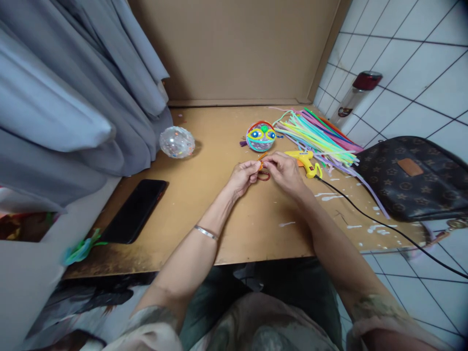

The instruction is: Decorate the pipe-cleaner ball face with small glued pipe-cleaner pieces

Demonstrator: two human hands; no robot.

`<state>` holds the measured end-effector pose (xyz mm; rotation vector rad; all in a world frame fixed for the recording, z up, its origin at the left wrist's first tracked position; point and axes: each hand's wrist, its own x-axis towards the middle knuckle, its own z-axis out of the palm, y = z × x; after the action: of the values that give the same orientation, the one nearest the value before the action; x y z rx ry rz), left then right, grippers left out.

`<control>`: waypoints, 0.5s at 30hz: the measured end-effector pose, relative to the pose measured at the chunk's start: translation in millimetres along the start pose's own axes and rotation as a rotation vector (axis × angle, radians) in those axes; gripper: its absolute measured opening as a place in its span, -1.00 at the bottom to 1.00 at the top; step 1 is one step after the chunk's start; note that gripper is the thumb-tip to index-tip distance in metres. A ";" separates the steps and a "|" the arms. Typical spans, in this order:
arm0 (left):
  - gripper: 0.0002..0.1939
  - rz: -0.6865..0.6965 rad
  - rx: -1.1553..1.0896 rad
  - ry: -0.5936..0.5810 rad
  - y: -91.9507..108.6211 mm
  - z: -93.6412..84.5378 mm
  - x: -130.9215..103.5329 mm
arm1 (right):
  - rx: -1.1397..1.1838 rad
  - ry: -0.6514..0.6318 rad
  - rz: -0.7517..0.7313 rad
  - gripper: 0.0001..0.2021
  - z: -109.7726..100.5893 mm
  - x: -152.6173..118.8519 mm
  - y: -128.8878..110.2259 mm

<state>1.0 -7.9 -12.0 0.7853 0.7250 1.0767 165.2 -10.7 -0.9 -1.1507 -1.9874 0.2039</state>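
1. A small orange piece (261, 165) is being pinched between the thumb and index finger of the left hand (241, 178), above the front-middle of the table (252, 234). The fingers of the right hand (283, 171) are being held bent and close together beside it; whether it is also being pinched by them cannot be told.
2. Slippage is being risked: the piece is being largely covered by the fingers, and only a small grip area is being offered.
3. A red loop (263, 176) is being overhung by the hands; snagging could be caused by its closeness.
4. The glue gun (304, 161) is being left on its side just beyond the right hand. Its heat cannot be told; if hot, a burn could be caused by a backward brush of the knuckles.
5. The cord (351, 202) is being trailed past the right forearm; the gun could be dragged by a catch of the elbow.
6. The face ball (261, 136) is being left unfenced beyond the fingers; rolling could be caused by a knock.
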 end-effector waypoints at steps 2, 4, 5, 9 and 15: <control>-0.70 -0.004 0.009 -0.009 -1.0 -1.4 0.9 | -0.035 0.002 -0.017 -0.82 0.0 -0.2 0.3; -0.70 -0.005 0.013 -0.021 -2.2 -3.0 2.0 | -0.060 0.002 -0.032 -0.82 0.2 -0.5 0.5; -0.70 -0.005 0.015 -0.026 -2.7 -3.8 2.5 | -0.066 0.003 -0.038 -0.81 0.3 -0.7 0.7; -0.67 -0.001 0.032 -0.025 -4.3 -5.8 4.1 | -0.079 0.014 -0.056 -0.80 0.7 -1.2 1.1; -0.68 0.023 0.060 -0.045 -3.6 -4.7 3.5 | -0.083 0.027 -0.090 -0.80 -0.6 -0.9 -0.6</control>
<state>-0.1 -4.7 -18.0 0.8686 0.7146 1.0583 165.4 -11.9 -0.7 -1.1066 -2.0351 0.0596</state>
